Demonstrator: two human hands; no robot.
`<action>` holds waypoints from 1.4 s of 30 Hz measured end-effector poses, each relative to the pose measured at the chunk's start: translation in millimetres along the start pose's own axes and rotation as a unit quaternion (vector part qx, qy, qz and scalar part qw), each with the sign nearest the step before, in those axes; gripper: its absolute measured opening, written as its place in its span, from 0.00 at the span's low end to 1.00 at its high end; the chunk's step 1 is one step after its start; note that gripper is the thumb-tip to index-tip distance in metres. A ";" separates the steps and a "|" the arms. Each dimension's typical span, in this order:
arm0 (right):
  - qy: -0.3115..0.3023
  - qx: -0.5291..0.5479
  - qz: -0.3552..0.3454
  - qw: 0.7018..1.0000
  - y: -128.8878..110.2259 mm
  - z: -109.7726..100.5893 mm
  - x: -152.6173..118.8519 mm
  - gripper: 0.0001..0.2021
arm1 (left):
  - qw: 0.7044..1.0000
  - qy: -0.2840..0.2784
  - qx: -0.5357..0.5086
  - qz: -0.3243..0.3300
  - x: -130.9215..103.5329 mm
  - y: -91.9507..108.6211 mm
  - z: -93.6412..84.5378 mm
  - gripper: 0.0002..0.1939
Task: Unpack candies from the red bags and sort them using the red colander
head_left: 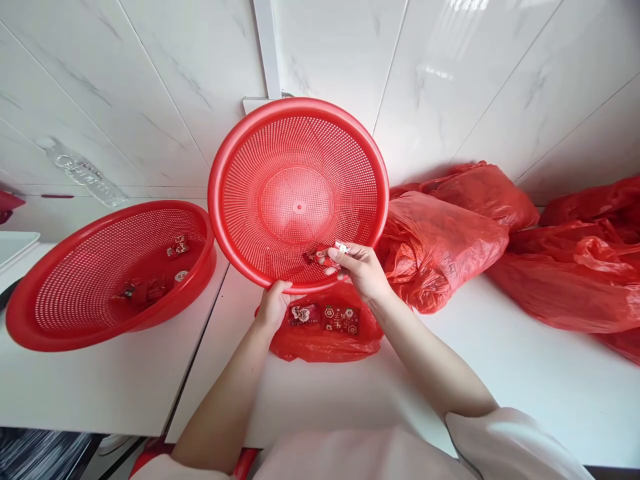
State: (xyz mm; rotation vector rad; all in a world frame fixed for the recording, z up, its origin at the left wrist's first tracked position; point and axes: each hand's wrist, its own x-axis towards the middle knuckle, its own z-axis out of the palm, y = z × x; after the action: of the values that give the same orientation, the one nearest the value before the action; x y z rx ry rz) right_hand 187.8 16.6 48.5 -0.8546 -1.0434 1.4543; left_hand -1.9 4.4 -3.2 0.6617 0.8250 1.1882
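A round red mesh basket [299, 193] is tilted up in the middle, its open side toward me. My left hand [275, 303] is closed on the basket's lower rim. At the basket's lower right, my right hand [357, 267] pinches small red and white packets [342, 247]. Some dark red packets lie at the basket's bottom edge beside my fingers. Under the basket sits an open red plastic bag [325, 348], with a dark packet [304, 315] and a red flowered packet [341, 320] showing in it.
A second red mesh basket [75, 287] with several packets leans at the left. Filled red plastic bags [450, 240] lie along the wall at the right. A clear bottle [85, 173] is at the back left. A seam runs across the white table [125, 380].
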 end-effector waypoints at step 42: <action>-0.027 0.007 0.021 0.999 -1.7 4.4 -0.6 0.13 | 1.000 -0.006 0.013 0.004 1.4 -4.2 -2.5 0.15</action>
State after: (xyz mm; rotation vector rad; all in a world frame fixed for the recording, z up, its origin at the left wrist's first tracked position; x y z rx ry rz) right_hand 184.4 15.4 51.6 -0.8354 -1.0593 1.5261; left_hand -1.5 4.8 -8.2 0.6940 0.8307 1.1820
